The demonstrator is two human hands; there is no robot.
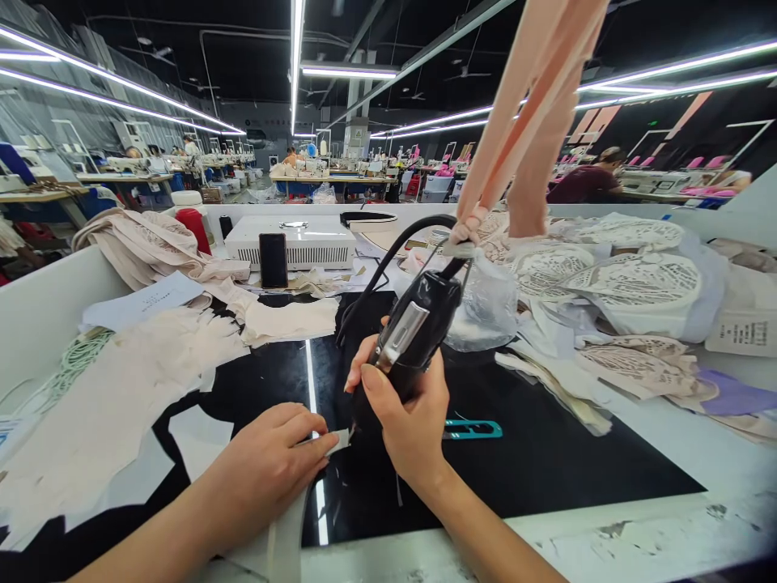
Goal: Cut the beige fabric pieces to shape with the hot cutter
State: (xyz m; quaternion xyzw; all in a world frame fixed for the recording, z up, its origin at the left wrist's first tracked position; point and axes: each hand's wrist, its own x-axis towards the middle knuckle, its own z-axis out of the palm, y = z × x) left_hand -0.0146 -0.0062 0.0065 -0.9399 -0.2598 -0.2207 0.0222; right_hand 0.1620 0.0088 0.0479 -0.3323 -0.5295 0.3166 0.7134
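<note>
My right hand (408, 413) is wrapped round a black corded hand tool (413, 332), its tip pointing down at the black glass work surface (546, 453). My left hand (273, 461) lies knuckles up beside it, fingers pinching the end of a pale fabric strip (285, 526) right at the tool's tip. The strip runs from there back toward me over the table's edge. The tool's black cable (388, 259) arcs up and away behind it.
Cut beige fabric pieces (115, 389) pile on the left, lace pieces in plastic bags (631, 283) on the right. Teal thread snips (472, 429) lie right of my hand. A white box unit (297, 241) and a phone (273, 260) stand behind. Peach straps (534, 105) hang overhead. People sit at distant sewing stations.
</note>
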